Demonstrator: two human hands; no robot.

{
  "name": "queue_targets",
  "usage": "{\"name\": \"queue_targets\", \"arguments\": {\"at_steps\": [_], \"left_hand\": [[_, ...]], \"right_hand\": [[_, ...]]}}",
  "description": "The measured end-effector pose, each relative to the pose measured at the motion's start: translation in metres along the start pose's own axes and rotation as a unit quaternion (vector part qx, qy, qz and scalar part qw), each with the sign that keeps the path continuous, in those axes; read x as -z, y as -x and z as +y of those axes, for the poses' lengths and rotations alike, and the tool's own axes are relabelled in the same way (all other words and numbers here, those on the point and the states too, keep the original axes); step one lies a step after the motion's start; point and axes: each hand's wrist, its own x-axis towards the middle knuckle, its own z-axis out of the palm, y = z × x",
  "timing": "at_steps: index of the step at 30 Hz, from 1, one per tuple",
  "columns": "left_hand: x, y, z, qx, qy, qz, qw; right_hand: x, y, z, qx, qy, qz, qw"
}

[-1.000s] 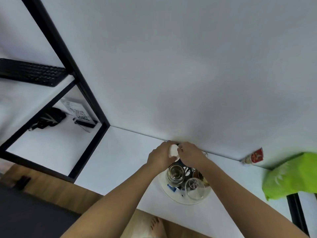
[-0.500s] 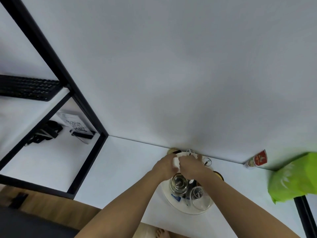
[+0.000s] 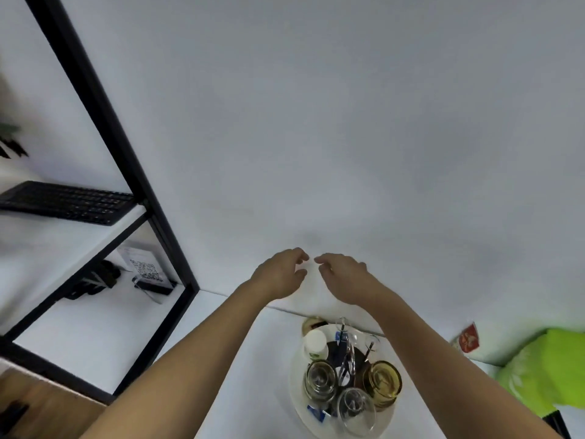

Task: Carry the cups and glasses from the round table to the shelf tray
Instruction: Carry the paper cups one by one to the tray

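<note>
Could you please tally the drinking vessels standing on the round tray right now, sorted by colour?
Clear glasses: 2, one at the left of the white tray and one at the front.
Amber glass: 1.
White cup: 1.
Total: 4.

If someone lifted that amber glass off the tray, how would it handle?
The amber glass looks like smooth, thick glass, so probably slippery and breakable if dropped. It seems squat and wide, so unlikely to tip. Clear glasses crowd it on the tray, so lifting may knock them.
</note>
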Motion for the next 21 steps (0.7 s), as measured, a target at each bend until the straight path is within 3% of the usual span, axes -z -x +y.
{"name": "queue_targets", "arguments": {"at_steps": [4, 8, 15, 21], "left_hand": [[0.076, 0.022, 0.033, -0.072, 0.031, 0.172, 0.982], [0.123, 0.053, 0.053, -0.113, 0.035, 0.313, 0.942], [0.136, 0.103, 0.063, -0.079, -0.014, 0.358, 0.93], [0.128, 0.173, 0.081, -0.018, -0.043, 0.404, 0.914]], "right_hand": [[0.067, 0.021, -0.035, 0.121, -0.179, 0.177, 0.96], [0.114, 0.052, -0.07, 0.201, -0.219, 0.277, 0.914], [0.114, 0.069, -0.092, 0.273, -0.243, 0.24, 0.899], [0.097, 0.096, -0.105, 0.336, -0.3, 0.16, 0.878]]}}
